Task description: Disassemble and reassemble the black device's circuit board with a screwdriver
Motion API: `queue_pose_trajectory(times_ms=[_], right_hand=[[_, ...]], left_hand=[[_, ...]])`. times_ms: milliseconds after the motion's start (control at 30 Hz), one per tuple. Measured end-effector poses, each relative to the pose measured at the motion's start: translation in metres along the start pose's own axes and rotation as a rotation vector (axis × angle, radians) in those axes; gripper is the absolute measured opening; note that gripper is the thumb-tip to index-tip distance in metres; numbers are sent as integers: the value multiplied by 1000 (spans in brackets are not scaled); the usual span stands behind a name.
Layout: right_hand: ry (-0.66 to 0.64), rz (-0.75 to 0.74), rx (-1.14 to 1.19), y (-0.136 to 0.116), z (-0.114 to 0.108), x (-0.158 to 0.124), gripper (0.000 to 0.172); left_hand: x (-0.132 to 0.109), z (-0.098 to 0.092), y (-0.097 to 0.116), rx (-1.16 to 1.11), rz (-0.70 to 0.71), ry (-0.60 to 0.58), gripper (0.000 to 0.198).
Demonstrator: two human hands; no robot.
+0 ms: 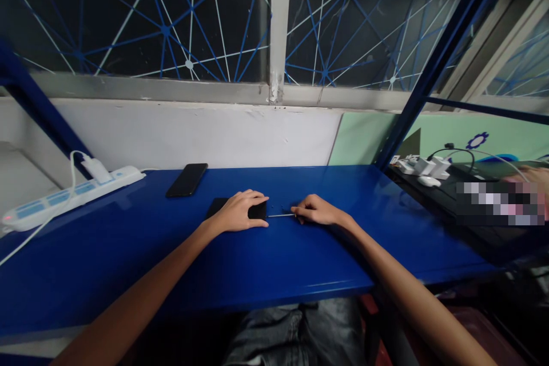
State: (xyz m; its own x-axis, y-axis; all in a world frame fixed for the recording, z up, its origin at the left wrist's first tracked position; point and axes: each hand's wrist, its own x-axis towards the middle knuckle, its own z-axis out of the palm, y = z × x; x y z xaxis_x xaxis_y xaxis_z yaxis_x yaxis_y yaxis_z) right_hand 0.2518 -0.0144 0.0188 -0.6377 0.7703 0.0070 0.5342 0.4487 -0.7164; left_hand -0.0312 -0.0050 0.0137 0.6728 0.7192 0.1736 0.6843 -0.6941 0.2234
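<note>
A flat black object (217, 206) lies on the blue table (274, 263), partly hidden under my left hand (241, 211). That hand rests on it with thumb and fingers spread around its right part. My right hand (315, 210) is closed in a pinch on a thin metal rod (281, 215), which points left and reaches the right edge of the black object. A few tiny dark specks lie on the table just above the rod; they are too small to identify.
A black phone (187, 179) lies at the back left. A white power strip (72, 197) with a plugged-in charger and cable runs along the left side. White adapters (433, 167) sit at the right, near a person's blurred hand. Blue frame posts flank the table.
</note>
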Motion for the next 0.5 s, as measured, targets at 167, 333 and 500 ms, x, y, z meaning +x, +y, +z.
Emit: queue_pose_trajectory(times_ms=[167,333,500], right_hand=[[38,-23,-71,3,1,-1,47],[78,-19,-87,6,1,0,42],[152,-15,-156,4,3,0,41]], left_hand=[[1,2,-2,-5,5,9,75],[2,3,-4,13,-14,15,76],[3,2,-3,17,-6,16,75]])
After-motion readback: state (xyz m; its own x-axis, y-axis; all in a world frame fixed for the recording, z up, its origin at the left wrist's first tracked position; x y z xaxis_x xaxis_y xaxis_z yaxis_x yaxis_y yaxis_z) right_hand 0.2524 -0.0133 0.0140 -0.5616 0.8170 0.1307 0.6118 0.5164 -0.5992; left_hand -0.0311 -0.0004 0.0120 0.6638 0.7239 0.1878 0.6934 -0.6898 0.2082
